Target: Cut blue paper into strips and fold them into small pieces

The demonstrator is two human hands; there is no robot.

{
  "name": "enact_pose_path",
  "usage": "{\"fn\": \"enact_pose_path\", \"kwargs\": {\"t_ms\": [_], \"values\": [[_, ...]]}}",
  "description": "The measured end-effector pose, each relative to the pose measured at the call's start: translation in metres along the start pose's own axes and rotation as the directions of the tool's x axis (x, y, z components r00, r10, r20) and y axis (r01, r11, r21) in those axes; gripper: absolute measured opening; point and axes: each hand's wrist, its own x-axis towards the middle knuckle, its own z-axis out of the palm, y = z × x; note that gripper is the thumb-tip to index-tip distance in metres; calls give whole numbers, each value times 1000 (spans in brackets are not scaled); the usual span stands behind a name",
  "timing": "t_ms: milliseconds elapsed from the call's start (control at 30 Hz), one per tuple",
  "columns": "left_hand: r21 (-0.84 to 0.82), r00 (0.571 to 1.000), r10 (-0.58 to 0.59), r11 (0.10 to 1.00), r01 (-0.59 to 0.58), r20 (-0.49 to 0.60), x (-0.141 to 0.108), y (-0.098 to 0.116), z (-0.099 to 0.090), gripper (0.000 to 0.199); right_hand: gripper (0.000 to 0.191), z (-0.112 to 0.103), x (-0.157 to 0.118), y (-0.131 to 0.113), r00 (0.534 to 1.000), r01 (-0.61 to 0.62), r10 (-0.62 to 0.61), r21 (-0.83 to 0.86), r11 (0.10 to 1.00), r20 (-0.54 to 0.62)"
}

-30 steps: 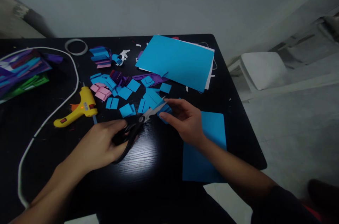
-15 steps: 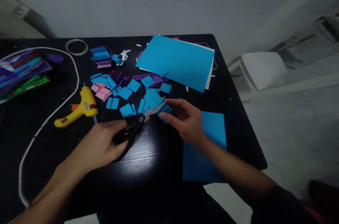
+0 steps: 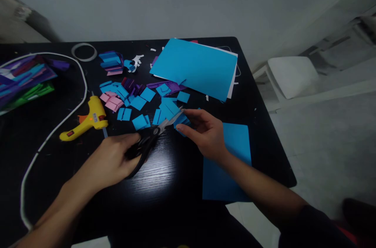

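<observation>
My left hand [image 3: 111, 158] is closed round the black handles of a pair of scissors [image 3: 156, 131], whose blades point up and to the right. The blades lie against blue paper pieces, close to my right fingertips. My right hand [image 3: 208, 132] pinches a blue paper piece [image 3: 183, 119] between thumb and forefinger; its far edge is partly hidden by the blades and fingers. Around the blades are scattered small blue paper pieces [image 3: 138, 102], some with a fold. Under my right wrist lies a larger blue sheet [image 3: 226, 181].
A yellow glue gun [image 3: 93, 117] rests at the left beside a white cable [image 3: 53, 132]. Pink folded pieces [image 3: 114, 103], a tape roll [image 3: 84, 52] and a bag of coloured paper [image 3: 25, 78] lie on the black table [image 3: 96, 224]. Behind is a large blue sheet [image 3: 196, 68]; a white stool [image 3: 293, 76] stands right.
Both hands, the scissors and the papers hold nearly the same places. The view has shifted very slightly.
</observation>
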Motion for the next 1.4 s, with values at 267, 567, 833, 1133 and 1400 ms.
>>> {"fn": "enact_pose_path", "kwargs": {"t_ms": [267, 567, 833, 1133, 1400], "values": [[16, 1000, -9, 1000, 9, 6, 0, -3, 1, 38, 37, 0, 0, 1, 1000, -9, 9, -14, 1000, -1], [17, 1000, -10, 1000, 10, 5, 0, -2, 1, 38, 36, 0, 1, 3, 1000, 17, -17, -5, 1000, -11], [0, 1000, 2, 1000, -2, 2, 0, -5, 0, 35, 35, 0, 0, 0, 1000, -18, 18, -24, 1000, -4], [-39, 959, -45, 999, 36, -280, -4, -9, 8, 43, 43, -1, 4, 0, 981, -170, 167, 20, 985, 100], [-368, 945, -207, 924, 104, -254, 0, -7, 16, 32, 31, -4, 7, -1, 937, -318, 291, 132, 939, 191]]}}
